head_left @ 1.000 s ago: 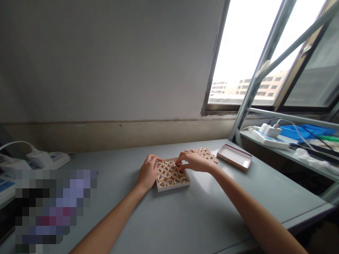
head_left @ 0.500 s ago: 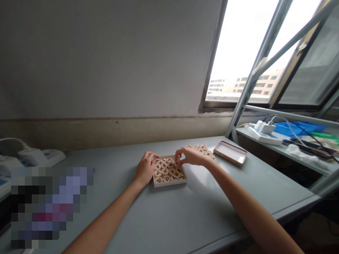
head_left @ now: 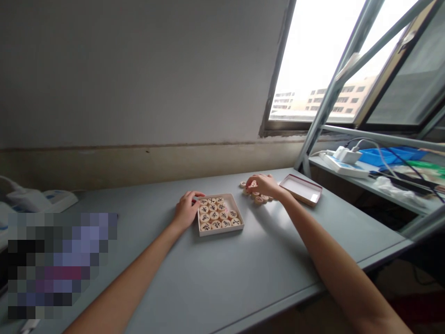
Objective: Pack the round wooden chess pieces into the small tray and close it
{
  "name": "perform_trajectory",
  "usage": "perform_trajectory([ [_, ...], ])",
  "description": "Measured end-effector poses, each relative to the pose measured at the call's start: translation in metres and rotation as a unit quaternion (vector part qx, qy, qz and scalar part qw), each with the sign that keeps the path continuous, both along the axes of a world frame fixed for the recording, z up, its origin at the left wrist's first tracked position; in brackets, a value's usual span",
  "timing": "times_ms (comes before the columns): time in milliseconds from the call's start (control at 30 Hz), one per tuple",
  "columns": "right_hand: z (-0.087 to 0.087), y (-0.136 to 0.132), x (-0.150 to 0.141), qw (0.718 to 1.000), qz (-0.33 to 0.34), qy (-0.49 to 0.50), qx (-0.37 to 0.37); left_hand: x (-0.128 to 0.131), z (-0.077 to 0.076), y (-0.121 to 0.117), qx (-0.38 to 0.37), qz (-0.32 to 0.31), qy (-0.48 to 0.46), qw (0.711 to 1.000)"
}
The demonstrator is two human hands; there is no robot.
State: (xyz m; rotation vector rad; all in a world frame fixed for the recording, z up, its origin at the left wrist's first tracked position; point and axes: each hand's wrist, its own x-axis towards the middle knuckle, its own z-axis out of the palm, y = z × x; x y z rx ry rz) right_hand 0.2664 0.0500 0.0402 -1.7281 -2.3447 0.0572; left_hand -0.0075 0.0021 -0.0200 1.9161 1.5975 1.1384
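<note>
A shallow white box (head_left: 221,232) holds rows of round wooden Chinese chess pieces (head_left: 214,215) with black characters; its upper right part shows bare floor. My left hand (head_left: 187,207) grips the left wall, thumb and fingers round the far left corner. Beyond the box to the right, my right hand (head_left: 263,184) is over a cluster of loose pieces (head_left: 258,200). Its fingers curl down in a pinch at a loose piece (head_left: 253,184) with a red character, and the hand covers part of the cluster.
A box lid (head_left: 301,189) with a dark red edge lies inside up at the right. Power strips (head_left: 60,200) stand at the left; another power strip (head_left: 344,171) and a blue tray (head_left: 389,158) are on the right shelf. A metal post (head_left: 321,111) rises behind the lid.
My right hand has moved from inside the box to the loose pieces at the right. My left hand stays at the box's left wall. The view has shifted slightly.
</note>
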Motion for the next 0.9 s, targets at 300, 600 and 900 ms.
perform_trajectory([
  [300,-0.004,-0.004,-0.009,0.998,-0.023,-0.066,0.009,0.001,0.002,-0.002,0.007,-0.004,0.012,1.0],
  [600,0.009,-0.012,-0.021,0.992,0.117,0.023,-0.045,0.001,0.001,-0.002,0.004,-0.01,0.007,1.0],
  [900,-0.026,0.007,-0.006,0.997,0.041,-0.054,0.038,0.001,0.003,-0.003,0.001,-0.013,0.004,1.0],
])
